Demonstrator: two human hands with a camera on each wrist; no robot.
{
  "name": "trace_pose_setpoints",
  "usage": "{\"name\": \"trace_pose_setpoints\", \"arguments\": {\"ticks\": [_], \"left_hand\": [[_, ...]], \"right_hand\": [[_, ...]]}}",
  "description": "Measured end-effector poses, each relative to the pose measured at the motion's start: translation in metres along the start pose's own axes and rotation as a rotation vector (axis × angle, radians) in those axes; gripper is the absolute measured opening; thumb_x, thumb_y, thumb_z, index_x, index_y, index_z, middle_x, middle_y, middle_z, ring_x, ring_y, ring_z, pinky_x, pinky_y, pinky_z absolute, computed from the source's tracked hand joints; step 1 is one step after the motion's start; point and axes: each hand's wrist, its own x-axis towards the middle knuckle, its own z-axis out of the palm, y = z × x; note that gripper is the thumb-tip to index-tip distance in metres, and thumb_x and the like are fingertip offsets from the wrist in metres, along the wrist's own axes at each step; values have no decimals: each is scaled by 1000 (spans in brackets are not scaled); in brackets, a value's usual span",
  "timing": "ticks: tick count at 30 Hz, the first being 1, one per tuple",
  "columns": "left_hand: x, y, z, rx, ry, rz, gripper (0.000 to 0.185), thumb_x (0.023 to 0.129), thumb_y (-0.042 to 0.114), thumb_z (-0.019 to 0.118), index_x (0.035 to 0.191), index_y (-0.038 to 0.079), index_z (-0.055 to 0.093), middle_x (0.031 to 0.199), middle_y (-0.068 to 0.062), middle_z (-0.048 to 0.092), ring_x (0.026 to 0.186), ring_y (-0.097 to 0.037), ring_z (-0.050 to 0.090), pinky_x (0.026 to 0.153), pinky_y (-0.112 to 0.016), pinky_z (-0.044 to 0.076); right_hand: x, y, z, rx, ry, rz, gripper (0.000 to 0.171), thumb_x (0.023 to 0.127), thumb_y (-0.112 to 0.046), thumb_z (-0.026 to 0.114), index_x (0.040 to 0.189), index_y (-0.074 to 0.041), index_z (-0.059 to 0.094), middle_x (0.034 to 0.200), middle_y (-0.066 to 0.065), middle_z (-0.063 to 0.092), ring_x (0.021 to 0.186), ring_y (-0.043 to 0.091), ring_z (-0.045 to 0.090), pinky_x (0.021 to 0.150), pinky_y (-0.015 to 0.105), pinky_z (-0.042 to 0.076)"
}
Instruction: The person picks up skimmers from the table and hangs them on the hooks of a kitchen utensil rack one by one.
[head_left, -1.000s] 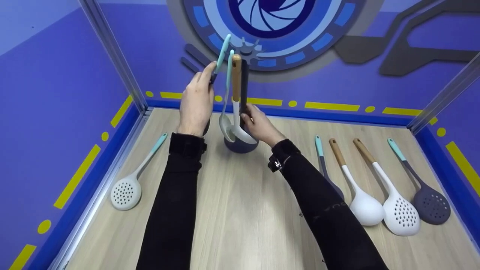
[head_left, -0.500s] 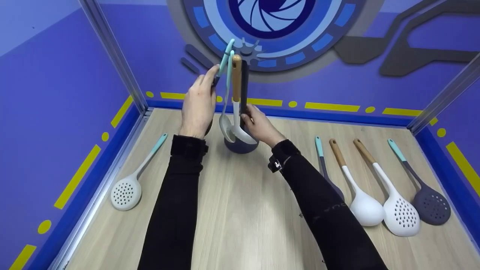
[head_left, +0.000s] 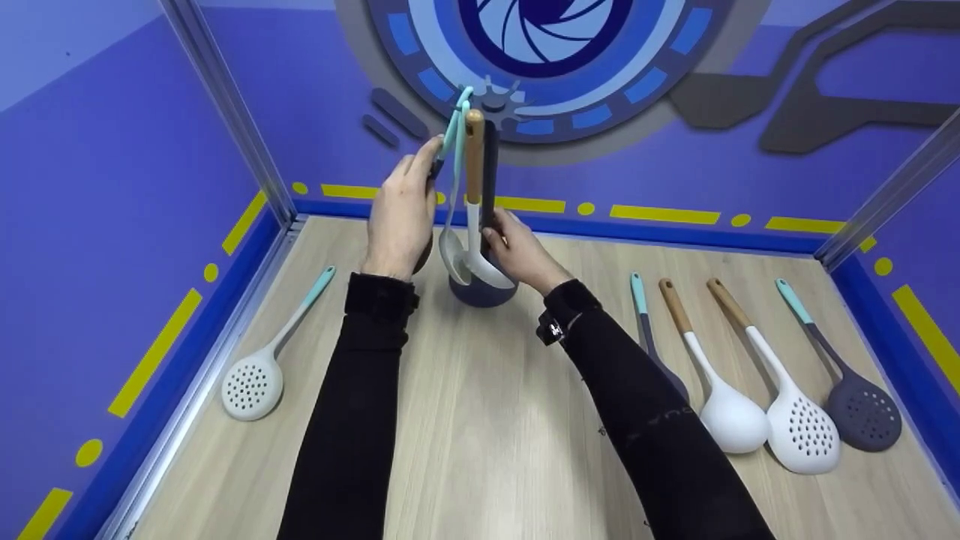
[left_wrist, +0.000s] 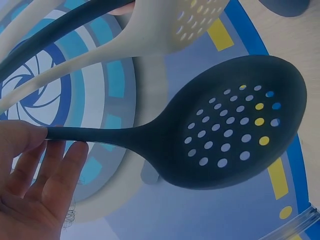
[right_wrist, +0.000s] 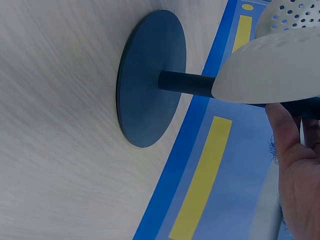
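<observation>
My left hand [head_left: 401,214] pinches a dark grey skimmer [left_wrist: 165,145] by its shaft, below the turquoise handle. That handle's end is right at the top of a dark utensil stand [head_left: 490,172], overlapping another turquoise handle there. In the left wrist view the skimmer's round, perforated head is held out sideways. My right hand [head_left: 525,255] grips the stand's upright post; the round base [right_wrist: 150,80] rests on the table. On the stand hang a pale grey skimmer [left_wrist: 150,30] with a turquoise handle and a white, bowl-headed utensil [right_wrist: 270,70] with a wooden handle.
A pale grey skimmer [head_left: 252,386] lies at the left of the wooden table [head_left: 480,450]. At the right lie a white ladle [head_left: 733,416], a white skimmer [head_left: 784,450], a dark skimmer [head_left: 862,435] and a dark utensil [head_left: 646,330] partly behind my sleeve. Blue panels enclose the table.
My left hand has moved right and slightly down with the dark skimmer, bringing its handle end to the stand's top. The right hand has stayed on the post.
</observation>
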Motion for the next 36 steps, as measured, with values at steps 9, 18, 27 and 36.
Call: {"name": "trace_pose_setpoints", "arguments": {"ticks": [9,18,27,36], "left_hand": [[2,-2,3,-1,-7,14,61,120,4,62,178,21,52,149,-18,75,131,-39,79,109,-51,68],[3,-3,9,-5,-27,20,59,121,6,62,177,18,51,151,-19,74,132,-40,79,110,-53,68],[2,-2,11,-5,-47,16,62,120,6,63,179,18,49,152,-18,74,135,-41,78,113,-53,68],[3,0,13,-10,-41,24,61,120,6,64,178,17,50,152,-19,75,137,-42,78,116,-55,66]], "right_hand": [[0,2,0,-3,0,1,31,125,-9,50,150,3,60,148,27,67,142,42,70,124,56,57],[-1,0,0,19,-6,7,33,125,-9,50,154,3,59,151,28,66,146,42,70,126,55,58],[-1,-1,0,6,-1,8,33,125,-9,51,153,3,60,152,27,67,146,41,69,126,56,57],[-2,0,-1,10,-18,22,33,126,-11,49,155,0,60,151,25,66,145,39,69,123,55,58]]}}
